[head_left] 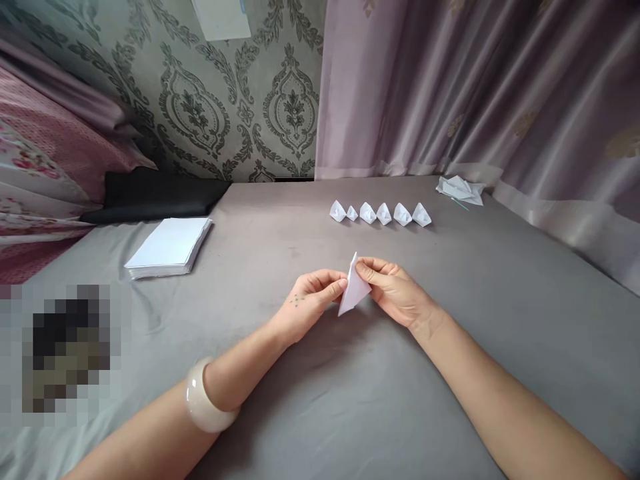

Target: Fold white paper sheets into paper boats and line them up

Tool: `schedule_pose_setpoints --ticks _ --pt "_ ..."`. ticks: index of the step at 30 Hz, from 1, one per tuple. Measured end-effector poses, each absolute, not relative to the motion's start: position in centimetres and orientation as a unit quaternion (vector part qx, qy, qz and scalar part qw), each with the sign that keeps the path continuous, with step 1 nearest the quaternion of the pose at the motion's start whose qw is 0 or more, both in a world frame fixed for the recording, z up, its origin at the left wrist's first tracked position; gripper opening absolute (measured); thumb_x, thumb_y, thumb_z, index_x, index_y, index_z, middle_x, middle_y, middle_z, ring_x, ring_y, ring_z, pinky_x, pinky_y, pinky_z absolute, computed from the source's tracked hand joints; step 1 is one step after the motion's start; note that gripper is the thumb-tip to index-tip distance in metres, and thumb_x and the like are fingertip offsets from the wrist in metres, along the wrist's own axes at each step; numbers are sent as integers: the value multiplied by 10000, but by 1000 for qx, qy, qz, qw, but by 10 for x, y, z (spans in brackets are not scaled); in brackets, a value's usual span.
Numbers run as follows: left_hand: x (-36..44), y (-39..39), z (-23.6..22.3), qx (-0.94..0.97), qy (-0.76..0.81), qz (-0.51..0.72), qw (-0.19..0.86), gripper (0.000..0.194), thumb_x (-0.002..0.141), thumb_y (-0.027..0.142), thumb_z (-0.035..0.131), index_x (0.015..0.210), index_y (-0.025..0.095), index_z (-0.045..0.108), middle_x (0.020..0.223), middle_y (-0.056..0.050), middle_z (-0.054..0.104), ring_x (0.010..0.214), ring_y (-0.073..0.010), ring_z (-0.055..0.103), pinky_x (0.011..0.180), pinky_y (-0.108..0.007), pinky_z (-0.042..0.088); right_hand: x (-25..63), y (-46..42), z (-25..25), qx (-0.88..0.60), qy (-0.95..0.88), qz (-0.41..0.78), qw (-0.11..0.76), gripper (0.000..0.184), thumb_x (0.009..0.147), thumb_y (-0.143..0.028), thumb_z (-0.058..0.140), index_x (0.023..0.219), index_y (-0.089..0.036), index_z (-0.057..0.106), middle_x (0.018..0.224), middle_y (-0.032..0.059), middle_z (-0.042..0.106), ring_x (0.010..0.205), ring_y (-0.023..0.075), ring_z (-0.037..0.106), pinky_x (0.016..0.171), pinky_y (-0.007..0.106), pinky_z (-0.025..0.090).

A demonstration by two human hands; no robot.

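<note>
A folded piece of white paper [355,291], pointed at its top and at its lower left corner, is held up above the grey sheet. My left hand [315,297] pinches its left edge between thumb and fingers. On the other side, my right hand [397,288] grips the upper right edge with the thumb in front. The fingers behind the paper are partly hidden. Beyond my hands, several small folded paper boats [368,213] stand in a row.
A stack of white paper [170,245] lies at the left, near a black cloth [160,193]. Several folded papers [460,189] and a thin green stick [461,204] lie at the back right, by the purple curtain [400,87]. Patterned wallpaper [240,113] is behind.
</note>
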State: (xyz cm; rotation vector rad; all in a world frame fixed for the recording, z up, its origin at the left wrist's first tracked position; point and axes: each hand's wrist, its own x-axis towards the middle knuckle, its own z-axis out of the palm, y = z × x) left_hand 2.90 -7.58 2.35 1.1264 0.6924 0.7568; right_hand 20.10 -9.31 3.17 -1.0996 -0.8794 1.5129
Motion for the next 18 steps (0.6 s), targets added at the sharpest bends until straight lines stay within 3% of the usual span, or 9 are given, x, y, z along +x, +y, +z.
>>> schedule_pose_setpoints --ticks 3,8,13,16,18 --pt "28 -74 15 587 354 356 635 275 837 387 636 972 151 676 830 -45 678 698 -130 594 682 -254 468 196 -96 34 -516 -434 533 512 262 722 -447 730 793 -196 708 743 -11 652 696 121 542 715 279 435" --pt "25 -71 11 633 344 333 609 265 798 379 667 935 153 646 914 -53 654 724 -135 592 635 -230 450 188 -101 34 -524 -539 426 503 179 804 -393 651 806 -227 717 903 12 631 846 154 567 775 287 443" --pt "27 -72 14 630 357 312 614 240 759 368 684 807 139 627 718 -3 582 590 -92 487 527 -196 364 185 -103 33 -507 -575 433 474 197 842 -403 607 810 -238 710 1006 25 597 884 154 588 795 296 473" --pt "28 -73 13 620 398 355 575 131 771 278 622 778 150 599 654 22 541 558 -83 450 511 -192 346 183 -106 33 -523 -589 394 473 193 847 -362 600 984 -256 686 1184 39 575 1018 171 585 881 325 479" --pt "27 -72 13 614 433 400 525 36 750 194 578 766 162 576 655 33 533 576 -82 453 530 -189 354 179 -109 31 -550 -605 348 459 398 796 -307 650 1188 -274 586 1292 52 527 1122 189 550 941 356 470"
